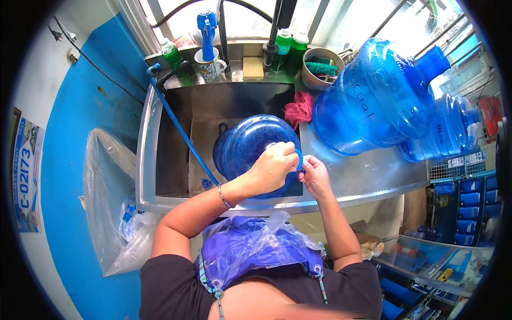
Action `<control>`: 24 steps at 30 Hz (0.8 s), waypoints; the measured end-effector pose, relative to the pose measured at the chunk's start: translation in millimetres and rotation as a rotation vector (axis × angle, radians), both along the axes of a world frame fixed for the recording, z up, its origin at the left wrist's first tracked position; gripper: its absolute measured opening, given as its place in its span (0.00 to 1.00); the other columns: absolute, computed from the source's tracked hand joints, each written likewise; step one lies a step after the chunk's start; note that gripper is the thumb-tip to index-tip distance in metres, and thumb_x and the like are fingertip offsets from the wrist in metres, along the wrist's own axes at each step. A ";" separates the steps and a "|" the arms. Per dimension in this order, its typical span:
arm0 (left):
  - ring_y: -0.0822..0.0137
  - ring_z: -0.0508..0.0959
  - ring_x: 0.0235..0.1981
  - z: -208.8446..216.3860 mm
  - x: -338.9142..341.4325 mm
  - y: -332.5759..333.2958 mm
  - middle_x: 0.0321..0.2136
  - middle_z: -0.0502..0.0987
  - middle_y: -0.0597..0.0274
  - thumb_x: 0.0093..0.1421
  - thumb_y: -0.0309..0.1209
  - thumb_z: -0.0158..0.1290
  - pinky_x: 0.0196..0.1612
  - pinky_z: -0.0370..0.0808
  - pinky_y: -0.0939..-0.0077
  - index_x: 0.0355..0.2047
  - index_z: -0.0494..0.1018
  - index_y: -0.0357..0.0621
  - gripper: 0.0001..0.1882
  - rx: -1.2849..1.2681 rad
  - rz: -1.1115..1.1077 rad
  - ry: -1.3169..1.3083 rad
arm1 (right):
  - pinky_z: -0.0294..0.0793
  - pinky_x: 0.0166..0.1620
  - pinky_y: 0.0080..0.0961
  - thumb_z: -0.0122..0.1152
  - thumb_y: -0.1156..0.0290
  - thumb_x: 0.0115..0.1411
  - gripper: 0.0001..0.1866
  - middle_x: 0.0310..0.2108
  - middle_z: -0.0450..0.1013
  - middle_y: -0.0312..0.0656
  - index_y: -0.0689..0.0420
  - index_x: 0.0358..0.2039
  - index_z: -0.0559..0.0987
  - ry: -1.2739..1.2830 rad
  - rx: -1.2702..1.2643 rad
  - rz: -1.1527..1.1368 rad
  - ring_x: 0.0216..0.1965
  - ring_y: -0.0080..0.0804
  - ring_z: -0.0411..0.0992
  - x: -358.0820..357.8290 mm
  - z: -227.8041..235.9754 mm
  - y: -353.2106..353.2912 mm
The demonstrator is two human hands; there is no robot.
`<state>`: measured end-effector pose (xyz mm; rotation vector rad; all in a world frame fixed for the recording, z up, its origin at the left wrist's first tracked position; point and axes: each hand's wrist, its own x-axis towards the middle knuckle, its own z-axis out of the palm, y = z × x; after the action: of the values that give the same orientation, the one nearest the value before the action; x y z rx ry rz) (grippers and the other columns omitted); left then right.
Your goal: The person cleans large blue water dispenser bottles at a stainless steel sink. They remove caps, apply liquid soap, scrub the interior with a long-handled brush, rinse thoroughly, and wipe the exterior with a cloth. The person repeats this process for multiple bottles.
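Note:
A large blue water jug [250, 141] lies tilted in the metal sink [197, 114], its neck end toward me. My left hand [274, 168] is closed in a fist against the neck; whatever its fingers grip is hidden. A blue rim [300, 159] shows beside that fist. Just right of it, my right hand [316, 176] has its thumb and fingers pinched together at the neck's edge, on something too small to make out. A bracelet circles my left wrist. Over my front hangs a purple apron [250, 242] with clear plastic on it.
Two blue jugs, a large one [368, 101] and another [445, 130], stand on the right counter. A pink mesh scrubber [299, 109] lies at the sink's edge. A blue hose [178, 128] crosses the basin. Behind are a mug [209, 66], a yellow sponge [253, 68], green bottles and a bowl [320, 80].

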<state>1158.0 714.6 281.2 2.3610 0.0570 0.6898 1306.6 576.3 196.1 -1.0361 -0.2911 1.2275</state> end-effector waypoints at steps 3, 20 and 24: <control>0.55 0.69 0.31 0.0 0.3 4.6 0.26 0.66 0.57 0.50 0.22 0.56 0.36 0.67 0.63 0.25 0.69 0.42 0.06 0.030 -0.043 0.009 | 0.71 0.27 0.15 0.55 0.73 0.66 0.03 0.28 0.74 0.36 0.58 0.36 0.75 -0.086 0.031 0.000 0.24 0.19 0.71 -1.3 18.5 -4.5; 0.53 0.73 0.36 6.8 0.0 -37.8 0.30 0.70 0.54 0.49 0.24 0.58 0.38 0.73 0.63 0.29 0.72 0.38 0.07 0.185 0.247 0.102 | 0.65 0.32 0.24 0.44 0.82 0.51 0.09 0.24 0.65 0.39 0.61 0.33 0.70 -0.960 -0.049 0.094 0.27 0.24 0.64 -0.6 50.4 -4.9; 0.53 0.72 0.36 -2.7 -2.3 -28.7 0.31 0.69 0.55 0.48 0.22 0.55 0.40 0.74 0.64 0.29 0.72 0.38 0.06 0.208 0.125 -0.001 | 0.65 0.30 0.25 0.50 0.81 0.50 0.07 0.22 0.63 0.42 0.59 0.32 0.68 -1.092 -0.013 0.090 0.24 0.30 0.64 -14.3 54.3 -6.5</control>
<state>1155.7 685.9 278.5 2.5733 0.1389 0.7903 1292.3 569.7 250.4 -1.6460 -1.1723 0.6253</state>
